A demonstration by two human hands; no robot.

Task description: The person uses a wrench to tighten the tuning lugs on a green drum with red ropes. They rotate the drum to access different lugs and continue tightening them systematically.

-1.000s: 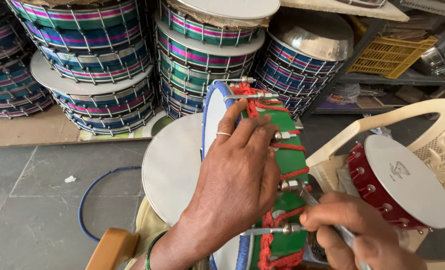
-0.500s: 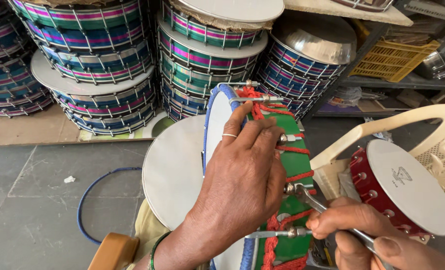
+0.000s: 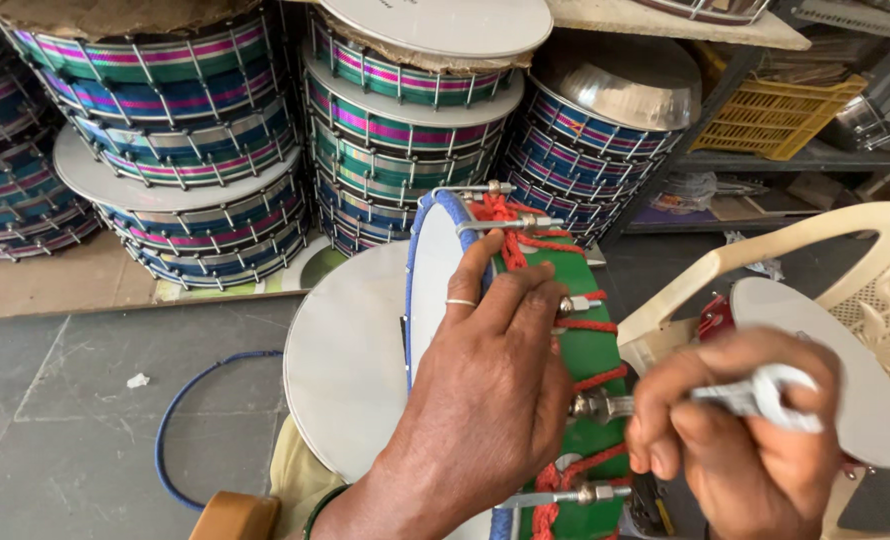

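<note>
Green shell, red cord, white skin: that's the drum (image 3: 575, 350) standing on edge right under my view, its blue-rimmed head turned to the left. My left hand (image 3: 490, 370) lies flat over the top of it, palm on the rim, fingers spread across the green side, a ring on one finger. That grip is wide and pressing rather than closed around anything.

My right hand (image 3: 735, 430) sits just beside the drum's right side, fist closed on a silvery metal wrench (image 3: 760, 392), which shows blurred. The hand is level with a tuning bolt (image 3: 597, 405) that sticks out of the shell; whether the wrench touches it I can't tell. More metal hooks and bolts run along the red lacing above and below.

Behind the drum, a loose white drumhead (image 3: 350, 370) leans against its left face. To the right, a red drum (image 3: 815, 370) with a white skin rests on a cream plastic chair (image 3: 755, 260). A blue hoop (image 3: 180, 420) lies on the grey floor (image 3: 75, 400) at left.

Farther back, stacks of striped drums (image 3: 195, 140) in teal, pink and blue fill the wall, one topped with a shiny metal bowl (image 3: 615, 80). A yellow crate (image 3: 775, 115) sits on a shelf at upper right.
</note>
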